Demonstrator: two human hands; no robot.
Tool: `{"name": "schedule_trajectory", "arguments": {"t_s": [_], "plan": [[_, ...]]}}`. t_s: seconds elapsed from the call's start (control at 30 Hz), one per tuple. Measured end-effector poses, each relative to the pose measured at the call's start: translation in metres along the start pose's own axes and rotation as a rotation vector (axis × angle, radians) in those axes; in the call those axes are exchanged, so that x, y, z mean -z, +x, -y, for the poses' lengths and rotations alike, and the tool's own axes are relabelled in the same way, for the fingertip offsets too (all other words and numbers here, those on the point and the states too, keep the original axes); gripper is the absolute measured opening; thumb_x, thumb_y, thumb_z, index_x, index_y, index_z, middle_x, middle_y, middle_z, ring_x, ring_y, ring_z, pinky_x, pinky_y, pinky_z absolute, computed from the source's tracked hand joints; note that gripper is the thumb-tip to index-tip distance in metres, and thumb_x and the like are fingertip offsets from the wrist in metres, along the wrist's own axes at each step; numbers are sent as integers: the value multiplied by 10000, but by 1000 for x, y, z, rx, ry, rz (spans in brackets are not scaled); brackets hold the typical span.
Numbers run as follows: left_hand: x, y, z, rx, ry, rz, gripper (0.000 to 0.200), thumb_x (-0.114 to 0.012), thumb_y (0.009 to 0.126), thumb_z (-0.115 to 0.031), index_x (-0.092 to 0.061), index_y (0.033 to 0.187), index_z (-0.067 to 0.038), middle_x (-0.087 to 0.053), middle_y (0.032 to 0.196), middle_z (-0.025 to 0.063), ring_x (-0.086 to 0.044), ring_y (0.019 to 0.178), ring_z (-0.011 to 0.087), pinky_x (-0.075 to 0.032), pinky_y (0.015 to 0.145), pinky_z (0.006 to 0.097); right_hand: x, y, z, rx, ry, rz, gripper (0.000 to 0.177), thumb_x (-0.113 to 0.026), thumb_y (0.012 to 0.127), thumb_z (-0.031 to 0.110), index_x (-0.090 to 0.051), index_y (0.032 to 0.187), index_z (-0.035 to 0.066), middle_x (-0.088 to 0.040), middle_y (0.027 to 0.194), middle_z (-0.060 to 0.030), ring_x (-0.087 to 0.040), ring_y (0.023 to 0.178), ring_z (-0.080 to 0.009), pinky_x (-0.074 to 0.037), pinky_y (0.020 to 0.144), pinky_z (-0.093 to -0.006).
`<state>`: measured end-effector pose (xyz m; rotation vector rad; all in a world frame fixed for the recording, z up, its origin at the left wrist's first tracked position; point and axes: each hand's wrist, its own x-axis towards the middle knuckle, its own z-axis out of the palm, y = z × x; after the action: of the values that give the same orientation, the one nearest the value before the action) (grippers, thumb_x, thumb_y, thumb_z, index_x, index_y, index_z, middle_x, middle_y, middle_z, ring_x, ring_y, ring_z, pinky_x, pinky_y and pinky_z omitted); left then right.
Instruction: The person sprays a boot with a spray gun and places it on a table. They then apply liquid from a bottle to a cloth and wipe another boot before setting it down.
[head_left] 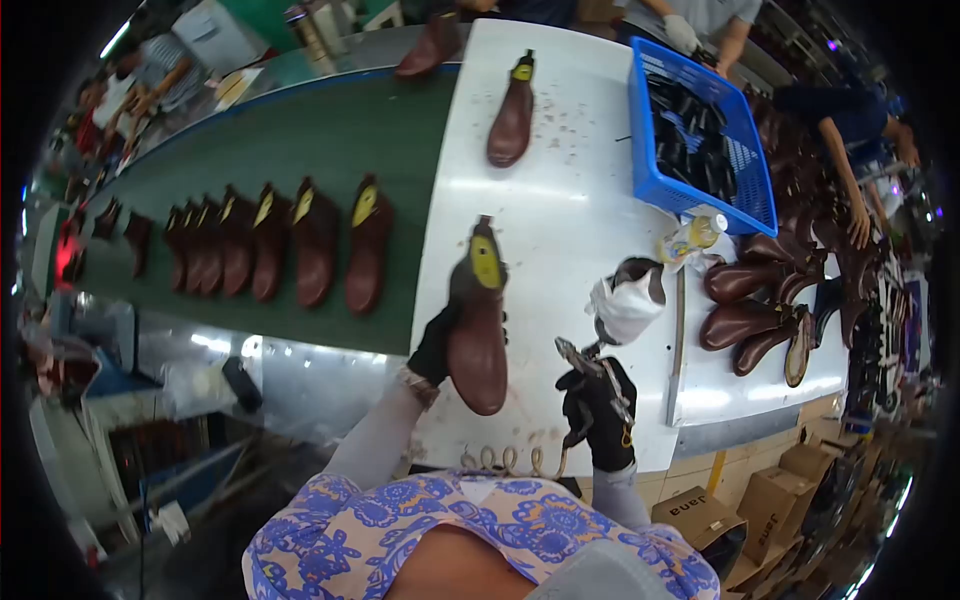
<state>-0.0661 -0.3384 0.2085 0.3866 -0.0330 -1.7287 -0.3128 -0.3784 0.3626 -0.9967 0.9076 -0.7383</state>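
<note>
My left hand (432,345), in a black glove, is wrapped round the side of a brown leather shoe (477,350) with a yellow patch inside its opening. The shoe's toe points toward me over the white table (560,220). My right hand (600,405), also black-gloved, grips a metal air tool (590,365) with a coiled hose (515,461) near it. Just beyond the tool stands a cup-like container wrapped in white cloth (627,305). Another brown shoe (512,125) lies farther up the table.
Several brown shoes (315,250) line the green conveyor (400,130) at left. A blue basket (700,195) of black pieces and a bottle (700,233) are at right, beside piled shoes (745,320). Co-workers' hands (682,34) show beyond. Cardboard boxes (700,515) stand lower right.
</note>
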Motion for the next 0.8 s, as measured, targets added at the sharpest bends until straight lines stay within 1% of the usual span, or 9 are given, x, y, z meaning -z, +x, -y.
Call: {"name": "schedule_trajectory", "arguments": {"t_s": [0.17, 0.37, 0.4, 0.53, 0.63, 0.67, 0.73, 0.77, 0.8], "plan": [[-20, 167, -8, 153, -32, 117, 647, -315, 950, -545, -348, 1376, -58, -547, 1180, 190, -558, 1030, 332, -438, 919, 467, 29, 44, -9, -47, 93, -195, 209, -587, 879, 204, -517, 921, 12, -647, 791, -132, -523, 476, -67, -386, 385, -196], [-53, 338, -74, 98, -107, 281, 916, -313, 816, -762, -281, 1417, -72, -484, 1272, 198, -480, 1166, 345, -379, 991, 483, 32, 54, -34, -48, 165, -233, 291, -607, 866, 255, -503, 933, -9, -638, 792, -162, -511, 444, -83, -388, 371, -213], [-51, 356, -77, -3, -31, 421, 996, -315, 775, -804, -258, 1425, -51, -419, 1354, 202, -428, 1232, 341, -326, 1051, 461, 30, 56, -35, -68, 165, -236, 296, -606, 866, 259, -512, 936, -14, -637, 782, -158, -512, 445, -83, -385, 371, -213], [-32, 327, -33, 27, -216, 334, 1081, -314, 732, -837, -214, 1446, -32, -257, 1477, 201, -326, 1323, 332, -223, 1121, 418, 29, 64, -39, -104, 121, -179, 305, -593, 879, 283, -524, 935, -9, -640, 767, -145, -524, 449, -94, -395, 368, -213], [-14, 253, 5, 209, -326, 257, 1073, -238, 734, -845, -243, 1440, -37, -286, 1450, 240, -347, 1302, 386, -235, 1109, 489, 27, 68, -34, -130, 72, -103, 319, -611, 879, 311, -520, 934, 11, -646, 791, -142, -541, 461, -105, -418, 371, -212], [-12, 223, 13, 222, -178, 230, 1022, -291, 773, -805, -217, 1450, -43, -272, 1464, 221, -357, 1302, 339, -265, 1094, 458, 25, 70, -34, -116, 59, -80, 319, -614, 877, 311, -520, 936, 11, -646, 790, -141, -542, 463, -103, -418, 372, -213], [-17, 164, 19, 327, -84, -66, 894, -264, 841, -738, -333, 1395, -40, -460, 1332, 211, -543, 1082, 363, -407, 961, 483, 18, 74, -29, -115, 50, -56, 298, -608, 877, 285, -526, 948, 7, -648, 787, -126, -536, 469, -87, -403, 374, -206], [16, 143, 26, 268, -4, -44, 761, -282, 910, -635, -378, 1357, -25, -546, 1220, 218, -582, 1013, 354, -444, 911, 481, 14, 74, -24, -119, 50, -52, 298, -608, 877, 285, -526, 948, 7, -648, 787, -126, -536, 469, -87, -403, 374, -206], [0, 112, 20, 20, 623, -207, 577, -365, 965, -481, -448, 1295, -14, -624, 1067, 202, -630, 886, 328, -501, 815, 446, 10, 75, -20, -161, 35, -25, 260, -583, 888, 254, -537, 955, 7, -654, 795, -104, -523, 475, -63, -392, 388, -192]]}}
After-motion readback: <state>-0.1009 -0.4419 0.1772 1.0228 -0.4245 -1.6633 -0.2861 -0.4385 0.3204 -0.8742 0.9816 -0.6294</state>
